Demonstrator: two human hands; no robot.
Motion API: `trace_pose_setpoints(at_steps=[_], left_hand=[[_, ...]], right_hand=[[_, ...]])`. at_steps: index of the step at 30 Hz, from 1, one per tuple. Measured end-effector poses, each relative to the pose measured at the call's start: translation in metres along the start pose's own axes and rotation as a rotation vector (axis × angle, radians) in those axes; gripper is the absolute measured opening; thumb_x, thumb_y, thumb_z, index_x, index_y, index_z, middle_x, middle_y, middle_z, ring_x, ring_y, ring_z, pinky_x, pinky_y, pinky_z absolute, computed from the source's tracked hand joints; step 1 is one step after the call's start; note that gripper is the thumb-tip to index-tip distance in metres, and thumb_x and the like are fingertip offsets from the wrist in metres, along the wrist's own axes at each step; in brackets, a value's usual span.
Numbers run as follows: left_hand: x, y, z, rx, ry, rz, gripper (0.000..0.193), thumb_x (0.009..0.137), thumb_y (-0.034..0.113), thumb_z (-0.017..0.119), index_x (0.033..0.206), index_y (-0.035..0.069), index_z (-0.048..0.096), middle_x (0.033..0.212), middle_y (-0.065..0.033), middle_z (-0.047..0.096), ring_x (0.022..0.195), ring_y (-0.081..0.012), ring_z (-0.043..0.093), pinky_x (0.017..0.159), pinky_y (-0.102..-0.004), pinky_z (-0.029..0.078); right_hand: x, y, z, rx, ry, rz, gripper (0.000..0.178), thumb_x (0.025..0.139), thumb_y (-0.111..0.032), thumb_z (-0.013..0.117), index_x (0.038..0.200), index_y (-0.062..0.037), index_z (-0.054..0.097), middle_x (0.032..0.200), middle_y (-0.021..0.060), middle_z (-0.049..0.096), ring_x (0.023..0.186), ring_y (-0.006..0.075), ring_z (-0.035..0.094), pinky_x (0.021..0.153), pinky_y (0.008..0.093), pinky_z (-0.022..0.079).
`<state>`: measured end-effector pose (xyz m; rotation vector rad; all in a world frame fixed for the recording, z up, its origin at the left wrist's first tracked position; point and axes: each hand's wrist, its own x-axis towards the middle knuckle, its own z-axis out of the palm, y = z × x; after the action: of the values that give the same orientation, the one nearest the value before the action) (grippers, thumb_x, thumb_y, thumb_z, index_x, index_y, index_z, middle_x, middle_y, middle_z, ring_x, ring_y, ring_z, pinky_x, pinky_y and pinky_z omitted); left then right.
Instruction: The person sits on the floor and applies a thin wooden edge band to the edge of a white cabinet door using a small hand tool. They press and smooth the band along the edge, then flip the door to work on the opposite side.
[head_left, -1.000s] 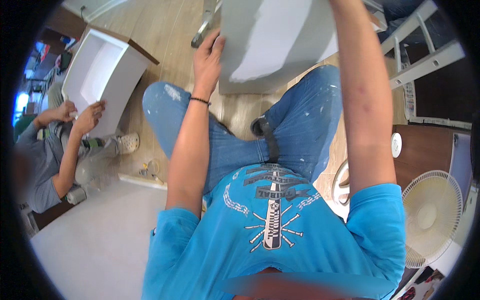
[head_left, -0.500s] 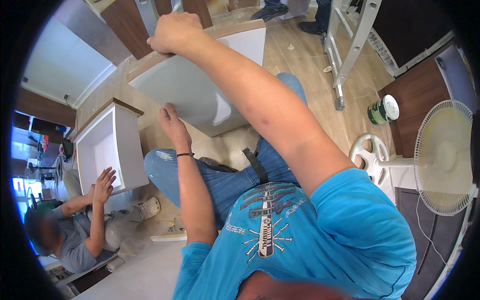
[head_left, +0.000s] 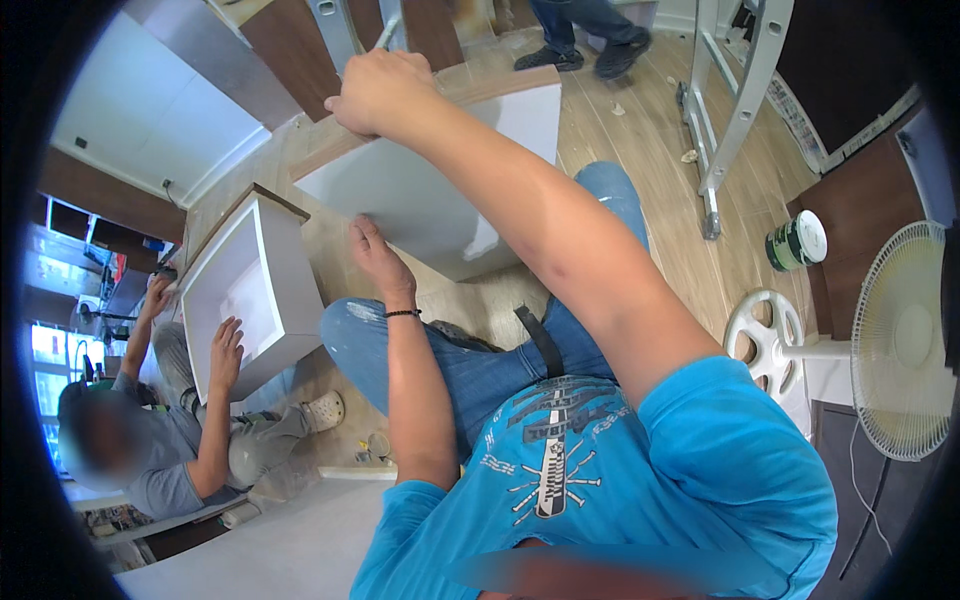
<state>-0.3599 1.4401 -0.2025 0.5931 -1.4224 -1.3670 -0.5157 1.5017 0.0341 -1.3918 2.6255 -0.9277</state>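
A white box, like a drawer, with a brown wooden edge (head_left: 440, 190) stands in front of my crossed legs. My right hand (head_left: 385, 92) is closed at its far wooden edge, the arm stretched across the box. What those fingers hold, if anything, is hidden. My left hand (head_left: 383, 265) rests against the near left side of the box, its fingers stretched out and holding nothing. A dark bracelet circles the left wrist.
On the left a co-worker (head_left: 165, 440) sits with both hands at another white drawer (head_left: 285, 290). A metal ladder (head_left: 735, 120) stands far right, near another person's shoes (head_left: 585, 60). A paint bucket (head_left: 797, 241) and a white fan (head_left: 905, 340) are on the right.
The whole view has shifted, so things sit further right and lower. My hands stay in nearly the same places on the box. The co-worker's hands have moved apart, and the standing person's feet have moved.
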Motion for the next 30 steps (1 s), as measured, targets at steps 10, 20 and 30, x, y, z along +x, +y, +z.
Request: trace_pose_setpoints(at_steps=[10,20,30], left_hand=[[-0.001,-0.008,-0.006,-0.197,0.011,-0.022,0.031,0.112,0.032,0.049,0.110,0.004,0.062,0.105,0.0013,0.058,0.099,-0.0102,0.051,0.090,-0.0261,0.042],[-0.004,0.016,0.000,-0.206,0.001,-0.009,0.031,0.110,0.037,0.054,0.099,0.009,0.059,0.082,0.0091,0.043,0.076,-0.0032,0.035,0.068,-0.0205,0.030],[-0.002,0.025,0.001,-0.159,0.010,-0.039,0.027,0.109,0.036,0.058,0.099,0.010,0.059,0.081,0.0095,0.045,0.074,-0.0029,0.036,0.067,-0.0207,0.031]], right_hand=[[-0.018,0.038,-0.065,-0.200,0.257,-0.171,0.046,0.092,-0.050,0.069,0.117,-0.0117,0.074,0.101,0.0142,0.077,0.099,0.0335,0.074,0.087,0.0476,0.057],[-0.133,0.099,-0.113,-0.205,0.442,-0.051,0.031,0.095,-0.036,0.071,0.112,-0.0119,0.077,0.109,0.0113,0.074,0.101,0.0336,0.071,0.087,0.0409,0.055],[-0.144,0.098,-0.060,0.048,0.525,-0.081,0.024,0.091,-0.027,0.076,0.109,-0.0111,0.080,0.121,0.0070,0.074,0.109,0.0293,0.066,0.097,0.0390,0.051]])
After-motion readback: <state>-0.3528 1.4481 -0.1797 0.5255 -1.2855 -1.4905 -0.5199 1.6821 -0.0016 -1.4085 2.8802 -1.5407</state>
